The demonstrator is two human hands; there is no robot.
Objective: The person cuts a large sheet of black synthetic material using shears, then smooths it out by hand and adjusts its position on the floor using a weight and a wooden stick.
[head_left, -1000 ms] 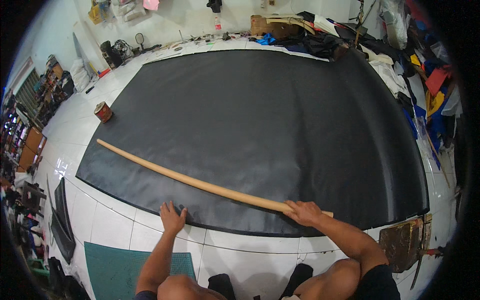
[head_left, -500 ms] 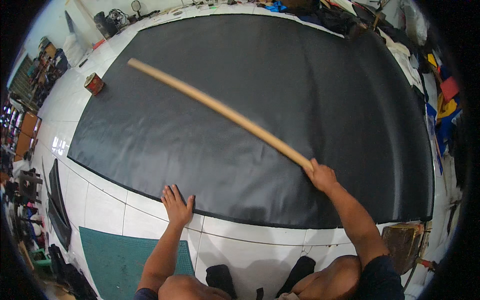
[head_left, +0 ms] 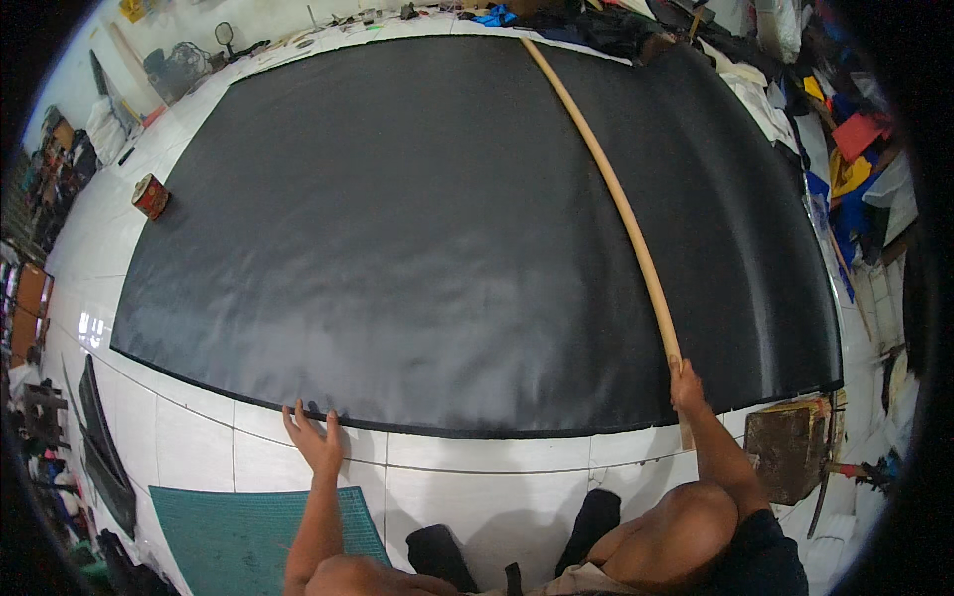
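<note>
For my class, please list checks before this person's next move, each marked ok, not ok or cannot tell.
1. Grip of right hand closed around long, tan wooden stick: ok.
2. Left hand at near edge of large, shiny black sheet: ok.
3. Sheet free of ripples: not ok.
4. Stick touching sheet along its whole length: cannot tell.
5. Cylindrical, rusty-red tin apart from stick: ok.

Tan rod (head_left: 629, 218), perhaps wooden, across black sheet (head_left: 378, 228)
</note>
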